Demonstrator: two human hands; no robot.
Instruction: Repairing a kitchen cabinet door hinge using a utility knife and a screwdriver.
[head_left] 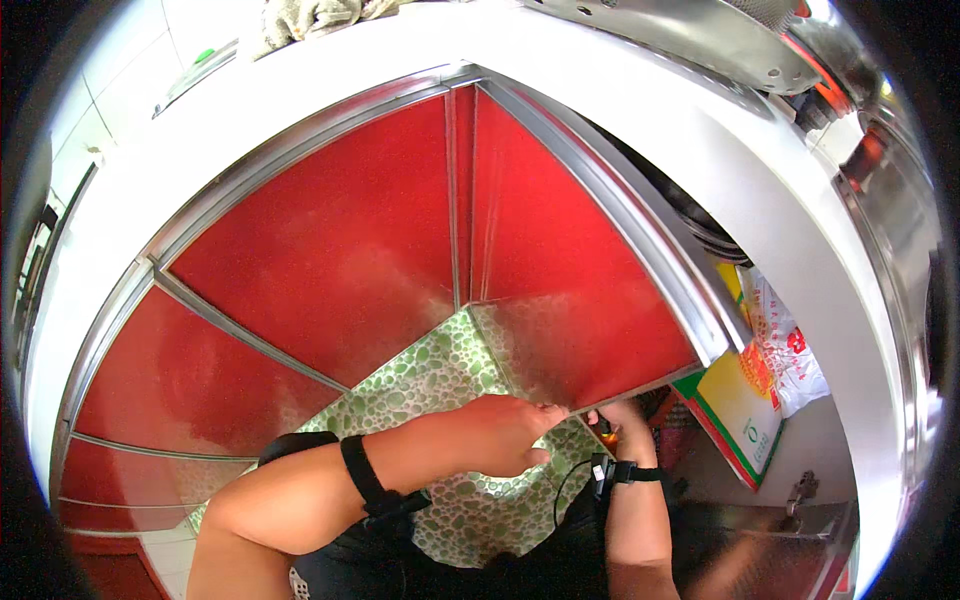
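Observation:
A red cabinet door (570,250) with a silver metal frame stands swung out from the counter. At its lower edge, my left hand (505,432) has its fingers curled against the door, the thumb sticking out below. My right hand (625,418) is just past that same edge, on the open cabinet's side. Its fingers are bent in and partly hidden, so what they hold cannot be made out. Close under them shows a small shiny orange-yellow thing (606,435). Black straps circle both wrists.
In the open cabinet are a yellow, white and green box (740,410), a white plastic bag with red print (790,350) and dark stacked pans (705,225). A white countertop (400,50) curves above, carrying a metal pan (690,35). Green pebble-patterned flooring (430,365) lies below.

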